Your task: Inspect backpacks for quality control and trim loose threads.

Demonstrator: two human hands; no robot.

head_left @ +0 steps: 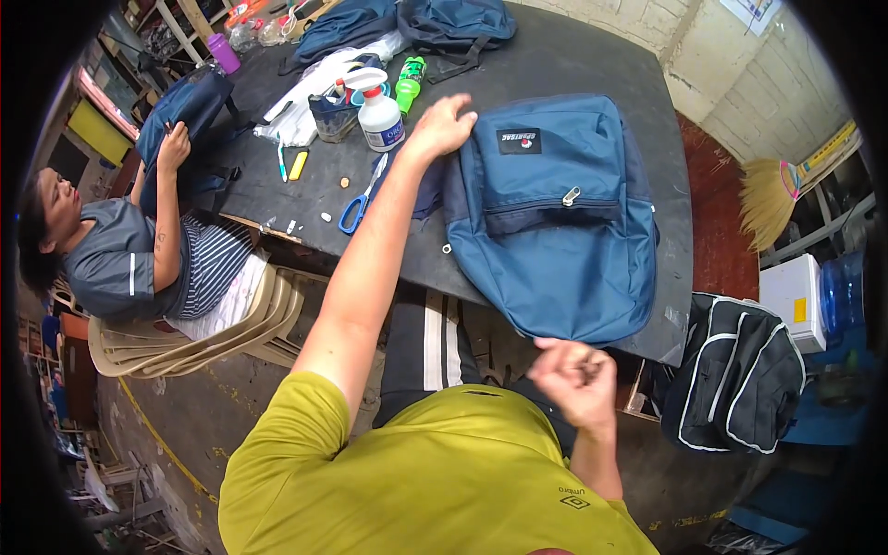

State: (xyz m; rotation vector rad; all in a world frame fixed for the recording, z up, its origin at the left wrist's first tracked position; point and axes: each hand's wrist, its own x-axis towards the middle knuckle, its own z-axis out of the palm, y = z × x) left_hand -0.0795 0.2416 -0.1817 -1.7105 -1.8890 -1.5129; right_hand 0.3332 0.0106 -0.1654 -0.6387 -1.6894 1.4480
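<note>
A blue backpack (546,231) lies on the black table with its front pocket, zipper pull and dark label patch facing up. My left hand (446,128) is at the backpack's far left corner, fingers stretched out and apart, holding nothing I can see. Below the backpack's near edge, in front of my body, is my right hand (578,377). Its fingers are curled closed, and a small dark patch shows among them; what it is I cannot make out. Blue-handled scissors (354,211) lie beside my left forearm, next to a white spray bottle (381,120).
Near the spray bottle stand a dark container (334,117) and a green bottle (410,85). More blue backpacks (458,32) lie at the table's far end. A seated person (129,245) on the left handles another blue bag (185,116). A black bag (740,375) sits at the right.
</note>
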